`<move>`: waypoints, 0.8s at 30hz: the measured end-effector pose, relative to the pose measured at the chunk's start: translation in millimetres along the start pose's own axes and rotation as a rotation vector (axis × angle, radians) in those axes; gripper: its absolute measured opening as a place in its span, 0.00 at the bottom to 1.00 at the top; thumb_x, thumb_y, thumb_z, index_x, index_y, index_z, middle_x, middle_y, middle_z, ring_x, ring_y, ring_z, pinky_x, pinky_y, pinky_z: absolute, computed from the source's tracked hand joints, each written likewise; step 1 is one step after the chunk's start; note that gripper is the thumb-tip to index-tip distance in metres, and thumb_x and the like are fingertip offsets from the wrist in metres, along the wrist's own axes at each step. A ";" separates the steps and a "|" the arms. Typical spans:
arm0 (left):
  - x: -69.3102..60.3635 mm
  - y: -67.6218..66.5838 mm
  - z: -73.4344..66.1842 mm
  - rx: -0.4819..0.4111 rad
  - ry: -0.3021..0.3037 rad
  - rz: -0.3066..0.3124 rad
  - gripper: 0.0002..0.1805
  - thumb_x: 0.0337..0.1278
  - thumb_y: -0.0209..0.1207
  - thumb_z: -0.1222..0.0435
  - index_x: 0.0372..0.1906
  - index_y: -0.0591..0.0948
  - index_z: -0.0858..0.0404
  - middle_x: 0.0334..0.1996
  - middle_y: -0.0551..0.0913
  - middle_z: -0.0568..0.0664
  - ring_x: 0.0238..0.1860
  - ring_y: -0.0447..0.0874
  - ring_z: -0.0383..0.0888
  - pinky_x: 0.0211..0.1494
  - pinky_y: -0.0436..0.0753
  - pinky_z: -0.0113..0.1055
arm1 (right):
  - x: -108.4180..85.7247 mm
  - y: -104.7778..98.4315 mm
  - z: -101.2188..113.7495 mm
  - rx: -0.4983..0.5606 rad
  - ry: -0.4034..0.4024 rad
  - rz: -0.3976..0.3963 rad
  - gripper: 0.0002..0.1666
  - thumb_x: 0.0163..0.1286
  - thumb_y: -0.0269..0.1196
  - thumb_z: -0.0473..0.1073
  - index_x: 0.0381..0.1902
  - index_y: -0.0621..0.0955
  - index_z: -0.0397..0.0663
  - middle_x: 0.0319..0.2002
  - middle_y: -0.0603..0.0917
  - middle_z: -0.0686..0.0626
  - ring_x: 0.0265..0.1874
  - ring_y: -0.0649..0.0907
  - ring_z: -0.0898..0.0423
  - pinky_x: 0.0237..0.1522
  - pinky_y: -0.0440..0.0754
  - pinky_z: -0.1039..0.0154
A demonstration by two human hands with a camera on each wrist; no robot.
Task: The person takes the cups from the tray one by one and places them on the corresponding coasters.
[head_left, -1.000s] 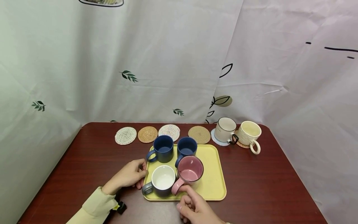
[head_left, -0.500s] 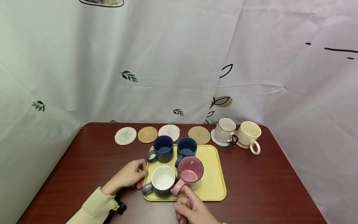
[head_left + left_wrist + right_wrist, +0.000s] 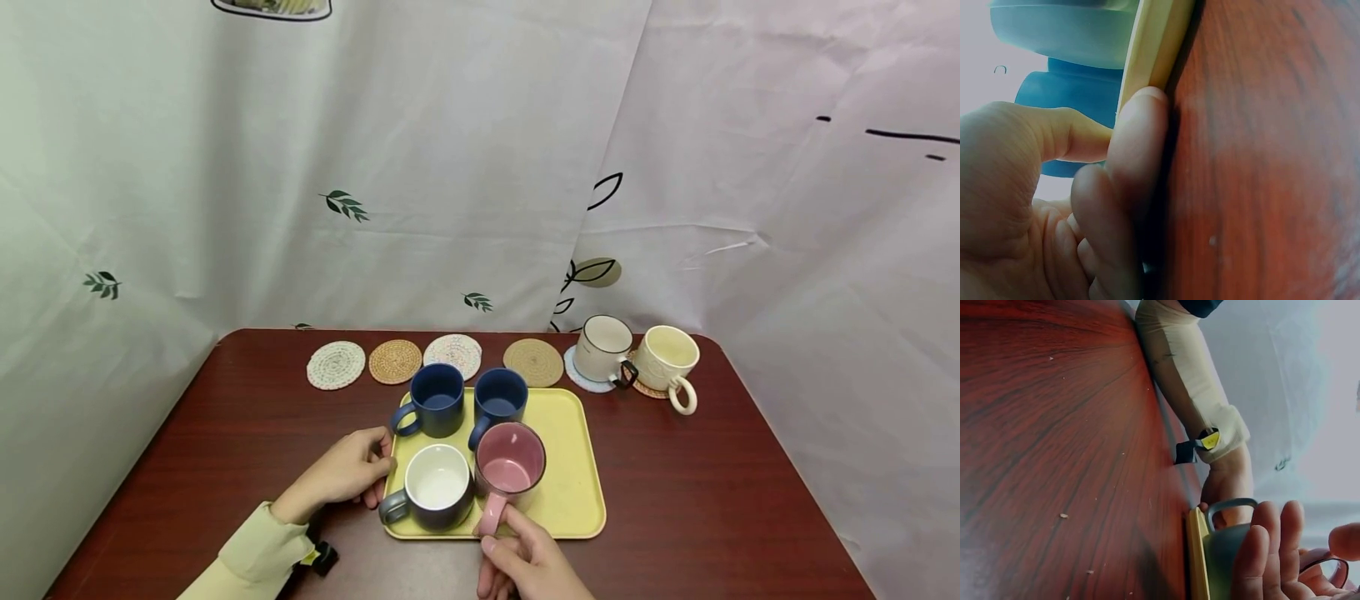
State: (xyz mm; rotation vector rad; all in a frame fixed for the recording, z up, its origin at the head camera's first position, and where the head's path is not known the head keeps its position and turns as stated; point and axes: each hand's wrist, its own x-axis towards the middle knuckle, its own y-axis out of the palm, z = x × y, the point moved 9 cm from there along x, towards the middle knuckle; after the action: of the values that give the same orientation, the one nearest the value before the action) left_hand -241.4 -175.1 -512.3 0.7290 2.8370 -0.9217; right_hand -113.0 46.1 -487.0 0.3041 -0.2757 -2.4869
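Note:
A yellow tray bears two blue mugs, a dark grey mug with a white inside and a pink mug. My left hand pinches the tray's left rim; in the left wrist view its thumb and a finger meet at the yellow edge. At the front of the tray, my right hand holds the pink mug's handle, index finger hooked at it and thumb close by. The pink mug stands upright; the right wrist view shows only part of its rim.
Several round woven coasters, such as a tan one, line the back of the dark red table. At the back right, a white mug with a black handle and a cream mug stand on coasters. A cloth hangs behind.
The pink mug has turned so its handle swings from the lower left towards the front. My right hand has shifted slightly with the handle. The left hand stays at the tray's rim.

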 end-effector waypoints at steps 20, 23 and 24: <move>-0.4 0.0 -0.5 -0.004 -0.010 -0.008 0.03 0.62 0.56 0.70 0.35 0.73 0.63 0.12 0.81 0.46 0.11 0.81 0.40 0.13 0.76 0.33 | -30.0 -38.8 -1.7 -0.071 0.160 -0.105 0.35 0.85 0.46 0.54 0.44 0.73 0.18 0.32 0.90 0.44 0.26 0.86 0.62 0.30 0.84 0.70; -0.7 -0.2 -0.4 -0.002 -0.012 -0.009 0.02 0.62 0.56 0.70 0.35 0.73 0.63 0.12 0.81 0.47 0.12 0.81 0.41 0.13 0.76 0.34 | -33.3 -44.0 -0.5 -0.097 0.176 -0.130 0.36 0.85 0.45 0.55 0.41 0.74 0.19 0.31 0.90 0.45 0.26 0.86 0.62 0.29 0.83 0.70; -0.9 -0.4 -0.5 -0.004 -0.012 -0.009 0.02 0.62 0.56 0.70 0.35 0.73 0.63 0.12 0.81 0.47 0.12 0.81 0.41 0.13 0.76 0.34 | -34.5 -45.7 -0.1 -0.109 0.182 -0.140 0.36 0.85 0.45 0.55 0.41 0.74 0.19 0.31 0.90 0.45 0.25 0.86 0.62 0.29 0.83 0.70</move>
State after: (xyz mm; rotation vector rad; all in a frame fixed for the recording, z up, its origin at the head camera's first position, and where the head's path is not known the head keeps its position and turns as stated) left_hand -240.8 -175.5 -511.5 0.7089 2.8331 -0.9180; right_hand -111.0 102.9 -494.0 0.5159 -0.0449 -2.5780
